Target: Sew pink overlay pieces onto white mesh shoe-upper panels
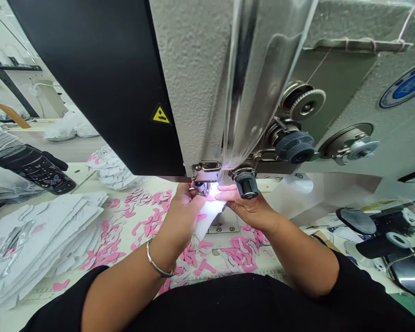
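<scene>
A white textured fabric piece [207,220] lies under the needle area of a sewing machine [193,69], lit brightly by the machine's lamp. My left hand [185,210] pinches the fabric's left side, its thumb on top near the presser foot [201,186]. From the other side, my right hand [251,210] holds the fabric's right edge, fingers and thumb pointing in toward the needle. A small pink piece lies on the fabric beside my left thumb. Glare hides the stitching point, and the fingers under the fabric are out of sight.
Loose pink and white cut pieces [242,253] litter the machine bed. Stacked white fabric panels [44,235] stand at the left, with another pile [115,168] behind. A person's dark sleeve [34,168] shows at far left. A black thread cone [382,244] lies at right.
</scene>
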`<state>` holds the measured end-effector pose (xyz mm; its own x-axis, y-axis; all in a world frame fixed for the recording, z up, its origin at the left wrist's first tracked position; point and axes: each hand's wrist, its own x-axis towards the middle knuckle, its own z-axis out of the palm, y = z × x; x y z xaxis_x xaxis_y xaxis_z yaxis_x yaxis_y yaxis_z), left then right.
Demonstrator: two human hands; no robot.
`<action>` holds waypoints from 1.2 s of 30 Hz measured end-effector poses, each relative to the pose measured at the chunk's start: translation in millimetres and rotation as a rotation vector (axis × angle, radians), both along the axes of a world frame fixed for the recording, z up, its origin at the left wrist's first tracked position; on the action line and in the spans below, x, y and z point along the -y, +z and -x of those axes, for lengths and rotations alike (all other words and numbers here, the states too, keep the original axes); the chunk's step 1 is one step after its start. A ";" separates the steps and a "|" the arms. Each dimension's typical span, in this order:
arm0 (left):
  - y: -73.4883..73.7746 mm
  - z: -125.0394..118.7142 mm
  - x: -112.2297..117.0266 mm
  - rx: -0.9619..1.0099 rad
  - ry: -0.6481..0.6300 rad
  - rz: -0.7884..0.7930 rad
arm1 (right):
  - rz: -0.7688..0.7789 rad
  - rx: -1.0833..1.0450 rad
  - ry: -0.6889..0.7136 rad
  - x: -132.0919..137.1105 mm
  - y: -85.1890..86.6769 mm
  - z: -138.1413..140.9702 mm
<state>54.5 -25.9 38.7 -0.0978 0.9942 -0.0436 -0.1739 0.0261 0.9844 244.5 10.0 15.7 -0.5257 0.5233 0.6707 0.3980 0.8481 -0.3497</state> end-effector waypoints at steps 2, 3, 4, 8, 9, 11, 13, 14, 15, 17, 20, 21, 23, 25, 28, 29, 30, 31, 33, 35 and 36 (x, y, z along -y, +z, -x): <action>0.2 2.1 -2.6 -0.005 0.015 -0.001 | -0.017 0.003 -0.024 1.7 0.0 1.1; 0.9 3.6 -4.2 -0.001 0.016 -0.001 | -0.037 -0.001 -0.040 2.8 -0.2 2.0; 1.9 5.6 -6.1 0.008 0.009 -0.002 | -0.059 -0.007 -0.057 4.1 -0.6 3.1; 6.3 15.6 -14.5 0.047 -0.122 0.025 | -0.148 0.011 -0.119 12.6 -2.4 8.5; 6.5 18.0 -16.2 0.053 -0.161 0.044 | -0.170 0.028 -0.140 15.2 -2.8 9.8; 5.4 21.9 -18.1 0.073 -0.194 0.063 | -0.222 0.056 -0.183 20.0 -3.5 11.7; 2.5 24.5 -17.9 0.107 -0.169 0.054 | -0.264 0.075 -0.208 22.9 -4.5 12.8; 0.9 25.6 -17.2 0.131 -0.153 0.048 | -0.277 0.083 -0.212 23.6 -5.1 13.0; -0.6 26.8 -16.3 0.157 -0.144 0.046 | -0.284 0.087 -0.214 23.8 -5.8 13.1; -2.6 29.3 -14.4 0.199 -0.142 0.053 | -0.282 0.101 -0.222 24.0 -6.8 13.3; -2.4 33.5 -12.1 0.221 -0.140 0.065 | -0.284 0.131 -0.250 26.5 -6.3 14.4; -1.5 34.7 -11.4 0.219 -0.137 0.068 | -0.289 0.145 -0.263 28.1 -5.6 15.0; 0.4 36.4 -9.4 0.223 -0.135 0.066 | -0.304 0.176 -0.289 32.1 -4.0 16.5; 1.6 37.1 -6.5 0.235 -0.119 0.066 | -0.317 0.209 -0.312 35.8 -3.0 18.0; 0.2 36.7 -0.3 0.273 -0.088 0.082 | -0.324 0.260 -0.343 39.6 -2.6 19.2; -1.3 36.4 2.0 0.291 -0.084 0.087 | -0.322 0.272 -0.350 40.4 -2.5 19.3; -3.2 36.0 4.2 0.311 -0.083 0.089 | -0.316 0.283 -0.355 41.2 -2.3 19.4; -5.3 35.6 6.3 0.329 -0.084 0.086 | -0.310 0.292 -0.355 41.8 -2.0 19.5; -9.8 34.5 9.9 0.354 -0.095 0.076 | -0.296 0.312 -0.351 43.1 -0.8 19.7; -13.9 33.2 12.5 0.365 -0.119 0.062 | -0.293 0.329 -0.360 44.2 0.5 20.3; -15.7 32.4 13.5 0.369 -0.133 0.054 | -0.294 0.335 -0.366 44.6 1.1 20.7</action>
<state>22.1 -39.3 23.0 0.0634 0.9925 -0.1046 -0.5074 0.1223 0.8530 223.9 -34.6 16.8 -0.5542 0.5281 0.6434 0.7326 0.6765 0.0758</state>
